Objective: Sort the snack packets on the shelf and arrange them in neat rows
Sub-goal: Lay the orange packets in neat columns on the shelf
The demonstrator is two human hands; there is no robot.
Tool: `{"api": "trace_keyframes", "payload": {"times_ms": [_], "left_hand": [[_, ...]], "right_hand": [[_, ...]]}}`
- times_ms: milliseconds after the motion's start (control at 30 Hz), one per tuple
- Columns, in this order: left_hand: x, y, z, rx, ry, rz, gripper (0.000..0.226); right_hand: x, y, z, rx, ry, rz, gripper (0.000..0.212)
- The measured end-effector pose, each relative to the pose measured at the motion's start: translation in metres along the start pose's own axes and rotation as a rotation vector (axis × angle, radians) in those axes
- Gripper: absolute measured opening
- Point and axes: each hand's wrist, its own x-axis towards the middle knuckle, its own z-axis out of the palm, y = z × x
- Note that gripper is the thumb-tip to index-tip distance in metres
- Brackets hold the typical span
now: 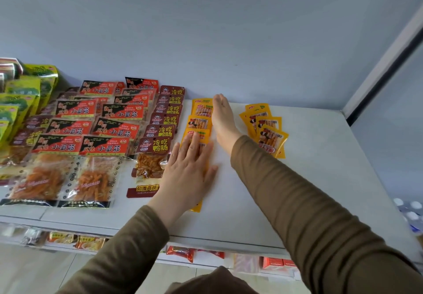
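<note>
I see the left hand (190, 167) lying flat, fingers straight and together, pressing the front packets of a yellow row (199, 124) that runs from the shelf's (320, 179) front edge to its back edge. The right hand (221, 117) stands on edge along that row's right side, fingers straight, touching it. A loose yellow pile (266, 126) lies near the back, right of that hand. Maroon packets (164, 119) and red packets (103, 128) fill rows toward the left edge

Single head-worn view, aimed forward and down from close above the near edge of the shelf (297, 179); wall (206, 30) seen far, lower shelf tier glimpsed beneath near edge.
</note>
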Motion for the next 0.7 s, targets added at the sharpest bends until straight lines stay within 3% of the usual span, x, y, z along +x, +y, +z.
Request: {"api": "trace_keyframes", "payload": {"times_ms": [467, 600, 700], "left_hand": [[-0.004, -0.004, 0.008, -0.021, -0.023, -0.01, 0.069], [-0.001, 0.005, 0.001, 0.03, -0.001, -0.02, 0.075], [0.015, 0.025, -0.009, -0.05, -0.001, 0.077, 0.073]], "right_hand": [[-0.008, -0.001, 0.002, -0.054, -0.068, -0.053, 0.053], [-0.024, -0.016, -0.047, -0.158, -0.151, -0.239, 0.041], [-0.027, -0.027, -0.112, -0.255, -0.069, -0.298, 0.025]]}}
